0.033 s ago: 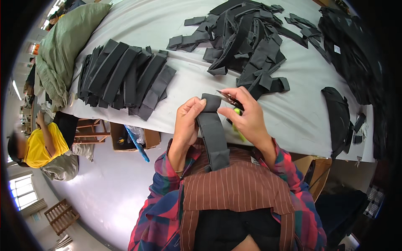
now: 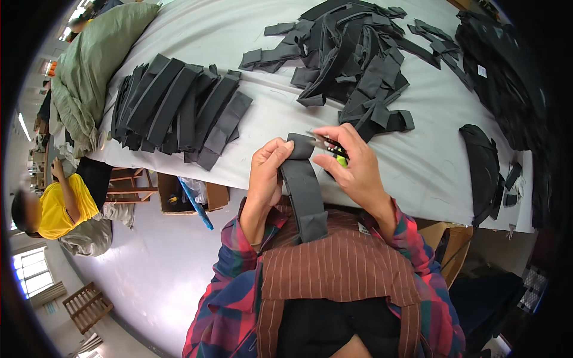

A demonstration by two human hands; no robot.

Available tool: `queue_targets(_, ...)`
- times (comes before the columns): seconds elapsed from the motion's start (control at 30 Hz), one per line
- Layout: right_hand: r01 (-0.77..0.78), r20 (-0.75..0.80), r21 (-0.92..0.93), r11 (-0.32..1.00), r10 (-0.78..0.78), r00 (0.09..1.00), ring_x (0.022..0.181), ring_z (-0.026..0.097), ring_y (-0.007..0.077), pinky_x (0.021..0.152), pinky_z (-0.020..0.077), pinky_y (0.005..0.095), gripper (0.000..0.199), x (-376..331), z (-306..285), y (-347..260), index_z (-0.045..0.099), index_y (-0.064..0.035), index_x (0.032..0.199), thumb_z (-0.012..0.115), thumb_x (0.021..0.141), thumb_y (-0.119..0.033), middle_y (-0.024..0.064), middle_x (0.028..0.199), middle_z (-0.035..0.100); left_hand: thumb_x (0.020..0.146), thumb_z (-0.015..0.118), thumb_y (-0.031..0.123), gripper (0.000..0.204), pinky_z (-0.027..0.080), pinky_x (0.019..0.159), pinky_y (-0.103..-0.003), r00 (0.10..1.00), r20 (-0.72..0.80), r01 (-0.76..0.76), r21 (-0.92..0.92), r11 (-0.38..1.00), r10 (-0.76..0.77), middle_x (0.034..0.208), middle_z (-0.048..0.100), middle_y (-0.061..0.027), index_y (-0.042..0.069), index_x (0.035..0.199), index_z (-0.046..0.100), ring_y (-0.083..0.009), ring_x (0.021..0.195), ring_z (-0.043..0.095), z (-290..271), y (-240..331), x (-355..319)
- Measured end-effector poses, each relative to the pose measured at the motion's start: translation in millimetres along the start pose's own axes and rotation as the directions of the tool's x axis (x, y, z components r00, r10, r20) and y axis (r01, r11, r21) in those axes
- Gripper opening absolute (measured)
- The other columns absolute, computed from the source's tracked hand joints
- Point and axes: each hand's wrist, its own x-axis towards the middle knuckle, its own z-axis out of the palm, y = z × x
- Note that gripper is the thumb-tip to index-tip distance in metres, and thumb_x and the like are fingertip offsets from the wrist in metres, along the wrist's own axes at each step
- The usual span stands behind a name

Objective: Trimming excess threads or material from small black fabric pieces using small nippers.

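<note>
My left hand (image 2: 268,167) pinches the top end of a dark grey fabric strip (image 2: 305,190) between thumb and fingers. The strip hangs down over the table's near edge to my apron, its upper end folded over. In my right hand (image 2: 353,165) are small thread snips (image 2: 329,145), black with a yellow-green part. Their blades look spread, with the tips beside the strip's upper right edge; whether they touch it I cannot tell. Beyond my hands lie a row of similar strips (image 2: 173,110) on the left and a tangled heap of strips (image 2: 352,59) at the back.
A white-covered table (image 2: 268,113) spreads ahead. Black bags (image 2: 501,77) lie along its right side, and a green-grey sack (image 2: 95,65) rests at the far left. Below are a cardboard box (image 2: 216,196) and a wooden stool (image 2: 128,188). A person in yellow (image 2: 65,203) sits at left.
The snips have turned slightly and their blades now show apart near the strip's edge. My right hand has shifted a little to the right; my left hand and the strip have stayed in place.
</note>
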Motion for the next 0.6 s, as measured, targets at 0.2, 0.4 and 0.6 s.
queue_targets(0.2,0.189,0.253,-0.131,0.973,-0.151,0.955,0.063,0.054,0.02,0.058,0.0347,0.0297,0.016,-4.5,-8.8,-8.8,0.067,-0.0101,0.089,0.071,0.074,-0.015,0.0031,0.075,0.058,0.089,0.06,0.012,0.025,0.031,0.054,-0.02,0.991,0.058,-0.127,0.097,0.987,0.122,0.065,0.048,0.0068,0.009,0.065,0.051,-0.0015,0.061,0.039,-11.2,-0.8,6.9)
queue_targets(0.4,0.281,0.229,-0.095,0.955,-0.254,0.94,0.061,0.052,0.0187,0.057,0.0308,0.0308,0.014,-2.2,0.1,-7.8,0.067,-0.0112,0.085,0.072,0.073,-0.016,0.0008,0.073,0.058,0.086,0.062,0.01,0.027,0.028,0.054,-0.021,0.988,0.063,-0.149,0.193,0.97,0.139,0.062,0.045,0.0074,0.007,0.062,0.05,-0.002,0.059,0.035,-3.4,1.4,5.5)
queue_targets(0.6,0.351,0.275,-0.136,0.926,-0.305,0.912,0.06,0.052,0.0178,0.057,0.029,0.0305,0.011,4.1,-8.2,-6.7,0.067,-0.0113,0.081,0.072,0.071,-0.015,-0.0003,0.071,0.058,0.085,0.063,0.011,0.028,0.026,0.053,-0.021,0.989,0.063,-0.149,0.285,0.947,0.137,0.06,0.043,0.0081,0.007,0.06,0.05,-0.002,0.059,0.034,-5.0,0.4,6.1)
